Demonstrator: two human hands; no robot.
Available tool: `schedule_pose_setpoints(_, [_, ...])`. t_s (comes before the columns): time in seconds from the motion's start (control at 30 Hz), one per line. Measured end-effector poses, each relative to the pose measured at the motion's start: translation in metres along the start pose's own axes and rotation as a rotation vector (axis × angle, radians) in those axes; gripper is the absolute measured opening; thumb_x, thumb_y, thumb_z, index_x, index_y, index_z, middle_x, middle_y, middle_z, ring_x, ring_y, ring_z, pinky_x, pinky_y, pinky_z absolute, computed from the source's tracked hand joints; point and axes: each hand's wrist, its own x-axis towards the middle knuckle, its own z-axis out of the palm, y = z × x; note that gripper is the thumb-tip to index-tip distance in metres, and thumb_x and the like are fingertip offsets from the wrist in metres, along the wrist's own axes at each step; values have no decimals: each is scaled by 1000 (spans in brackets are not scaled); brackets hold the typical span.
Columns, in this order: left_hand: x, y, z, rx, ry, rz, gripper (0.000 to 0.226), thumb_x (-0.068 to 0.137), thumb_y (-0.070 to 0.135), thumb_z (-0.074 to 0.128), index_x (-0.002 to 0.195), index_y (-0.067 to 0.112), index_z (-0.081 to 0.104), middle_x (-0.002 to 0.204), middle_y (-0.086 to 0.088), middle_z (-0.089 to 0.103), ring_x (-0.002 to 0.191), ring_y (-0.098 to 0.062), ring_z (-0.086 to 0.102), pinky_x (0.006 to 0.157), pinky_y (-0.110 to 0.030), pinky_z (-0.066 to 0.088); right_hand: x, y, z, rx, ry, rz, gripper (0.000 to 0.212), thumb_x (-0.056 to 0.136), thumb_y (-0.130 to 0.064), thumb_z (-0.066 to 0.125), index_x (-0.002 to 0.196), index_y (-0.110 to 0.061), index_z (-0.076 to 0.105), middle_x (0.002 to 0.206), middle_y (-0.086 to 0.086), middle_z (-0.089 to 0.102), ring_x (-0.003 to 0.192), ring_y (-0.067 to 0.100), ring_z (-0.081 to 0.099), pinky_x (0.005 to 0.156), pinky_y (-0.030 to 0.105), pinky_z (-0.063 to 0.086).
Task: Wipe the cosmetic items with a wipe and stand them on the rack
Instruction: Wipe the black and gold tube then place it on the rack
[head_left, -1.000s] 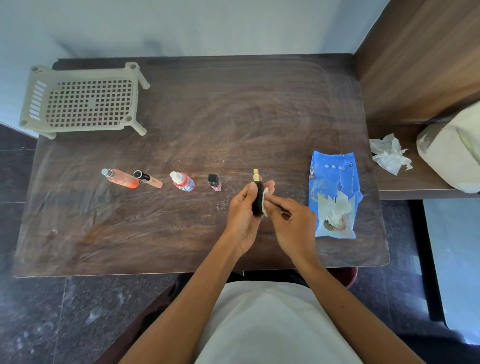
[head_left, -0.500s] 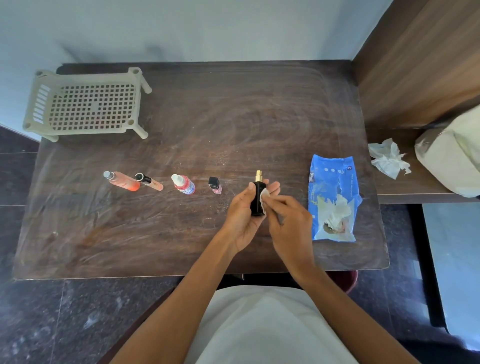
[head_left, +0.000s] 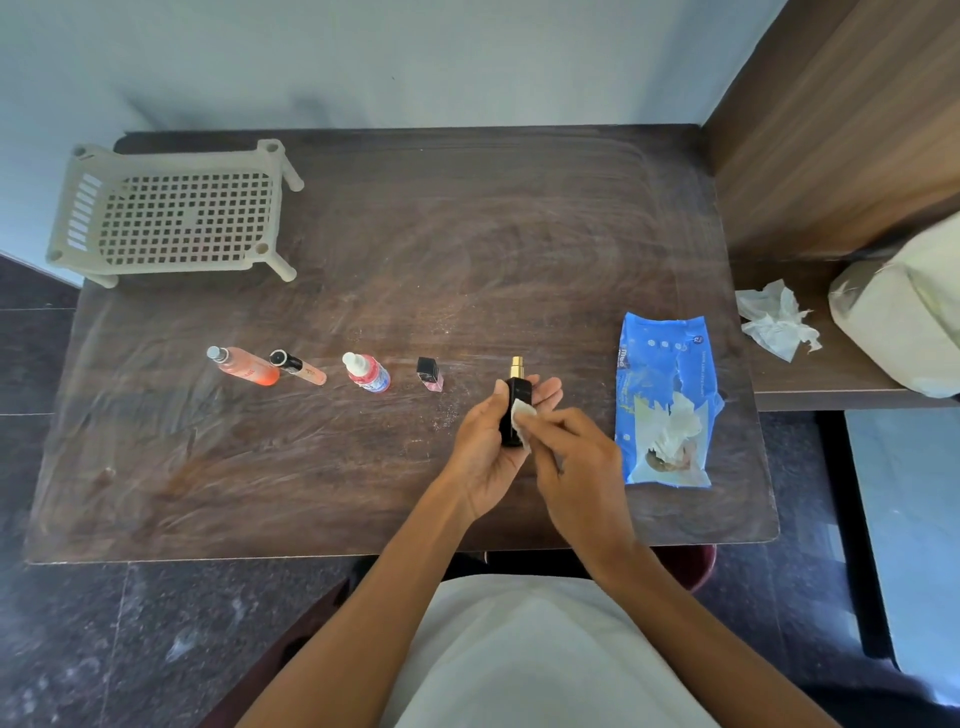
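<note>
My left hand (head_left: 485, 457) grips a small black bottle (head_left: 514, 400) with a gold nozzle, upright above the table's front middle. My right hand (head_left: 576, 462) presses a white wipe (head_left: 522, 415) against the bottle's right side. To the left, in a row on the dark wooden table (head_left: 467, 249), stand an orange spray bottle (head_left: 244, 366), a slim peach tube with a black cap (head_left: 298, 368), a white-capped bottle with a red and blue label (head_left: 366, 371) and a small pink bottle with a black cap (head_left: 430, 374). The beige perforated rack (head_left: 171, 213) sits empty at the far left.
A torn blue wipes packet (head_left: 667, 395) lies right of my hands, white wipes showing through the tear. On a lower wooden shelf at the right lie a crumpled white tissue (head_left: 776, 319) and a pale bag (head_left: 904, 312). A wooden panel rises behind the shelf.
The wipe in my right hand has slid slightly along the black bottle's side. My hands stay close together in about the same place, and the view has shifted a little.
</note>
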Motion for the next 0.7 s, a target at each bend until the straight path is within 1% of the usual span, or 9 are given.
schedule_pose_setpoints(0.1, [-2,1,-1,39,-28,17,42,109,29,34,126,-3,55,122,-17,69,112,-22,68,99,-30,54,16,-1,0,15,5,38,21,93,-5,66,111,-10,75,93,0,68,85,10,63,78,7,45])
schedule_pose_setpoints(0.23, [-2,5,6,85,-39,22,42,108,29,36,127,-1,57,109,-13,70,97,-18,71,91,-29,57,41,0,0,-10,35,73,21,93,-4,64,111,-8,75,95,2,68,86,12,64,77,11,48])
schedule_pose_setpoints(0.3, [-1,8,11,51,-25,25,42,109,29,34,123,-3,58,105,-13,71,93,-17,73,83,-27,59,38,-1,-1,-23,53,50,21,93,-4,65,111,-8,74,95,2,68,86,13,64,77,8,46])
schedule_pose_setpoints(0.33, [1,9,14,17,-10,29,44,109,30,33,124,-5,56,107,-14,72,95,-18,73,83,-27,59,33,-2,0,-28,60,30,22,93,-4,65,112,-9,74,95,1,68,87,13,64,77,8,45])
schedule_pose_setpoints(0.4, [4,12,19,-60,20,35,50,109,32,31,128,-9,51,119,-20,69,109,-23,70,96,-31,56,20,-3,-2,-27,61,-11,23,93,-5,66,114,-10,74,97,1,68,88,14,65,78,17,50])
schedule_pose_setpoints(0.47, [9,13,21,-141,51,35,52,108,34,32,130,-11,48,128,-24,64,114,-27,68,100,-35,53,7,-3,-6,27,60,-12,24,91,-5,68,114,-10,74,99,-1,70,89,10,66,79,18,52])
schedule_pose_setpoints(0.53, [11,15,24,-211,79,29,53,107,36,35,135,-9,44,127,-22,65,109,-27,71,97,-38,56,3,-4,-12,105,74,68,25,92,-7,68,115,-14,74,101,-7,71,93,1,65,81,13,51])
schedule_pose_setpoints(0.63, [10,18,29,-220,77,37,46,106,34,41,134,-3,45,111,-13,74,101,-23,74,100,-42,52,7,-5,-18,211,147,260,24,95,-14,65,118,-20,72,103,-13,71,94,-6,64,79,6,46])
schedule_pose_setpoints(0.7, [9,19,32,-202,71,50,44,106,28,43,139,-2,42,118,-16,72,103,-23,73,102,-44,51,11,-5,-19,282,189,338,26,96,-16,64,120,-23,70,107,-13,71,98,-4,65,81,7,47])
